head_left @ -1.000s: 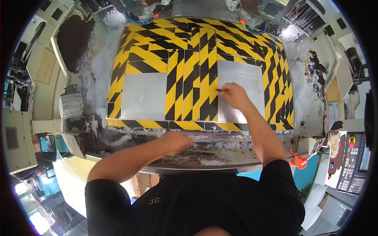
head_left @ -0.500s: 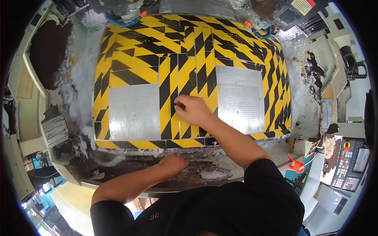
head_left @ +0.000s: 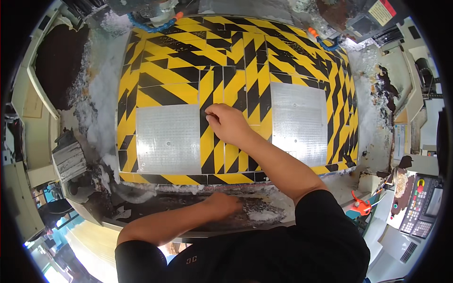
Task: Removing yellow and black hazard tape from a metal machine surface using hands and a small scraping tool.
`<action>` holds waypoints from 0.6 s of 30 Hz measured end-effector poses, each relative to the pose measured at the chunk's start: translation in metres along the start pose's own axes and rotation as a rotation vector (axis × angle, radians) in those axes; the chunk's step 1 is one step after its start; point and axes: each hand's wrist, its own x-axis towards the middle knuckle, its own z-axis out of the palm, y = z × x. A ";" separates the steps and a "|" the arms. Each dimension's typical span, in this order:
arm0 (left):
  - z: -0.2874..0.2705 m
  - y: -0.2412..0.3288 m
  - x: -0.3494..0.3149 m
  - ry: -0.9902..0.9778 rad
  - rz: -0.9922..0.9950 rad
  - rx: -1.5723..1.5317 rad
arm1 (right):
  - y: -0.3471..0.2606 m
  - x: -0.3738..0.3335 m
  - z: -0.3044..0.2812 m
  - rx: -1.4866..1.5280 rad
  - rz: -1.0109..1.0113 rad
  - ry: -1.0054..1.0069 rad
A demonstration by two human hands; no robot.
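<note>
My right hand (head_left: 228,124) is over the middle strip of a machine bed covered in yellow-and-black striped tape (head_left: 167,87). Its thumb and fingers are curled together in a pinch, and whatever they hold, if anything, is hidden. The fingertips lie near the upper right corner of a silver metal plate (head_left: 167,139). To the right of the hand is a second silver plate (head_left: 299,118), also framed by tape. Nearer me, my left hand (head_left: 222,206) hovers at the dirty front trough (head_left: 174,203), back up and slightly blurred, its fingers hidden.
Blue coolant hoses with orange nozzles (head_left: 178,16) hang at the back. Whitish shavings (head_left: 101,118) lie along the bed's sides. An orange-red spray gun (head_left: 361,206) hangs at the right, close to a control panel (head_left: 419,207) with buttons.
My right hand has moved a little left and away from me across the tape, its fingers closing further. The left hand has drifted right along the trough. The whole view has shifted slightly.
</note>
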 end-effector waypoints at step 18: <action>0.020 -0.001 0.008 0.009 -0.017 -0.093 | -0.009 0.005 0.010 0.025 0.134 -0.073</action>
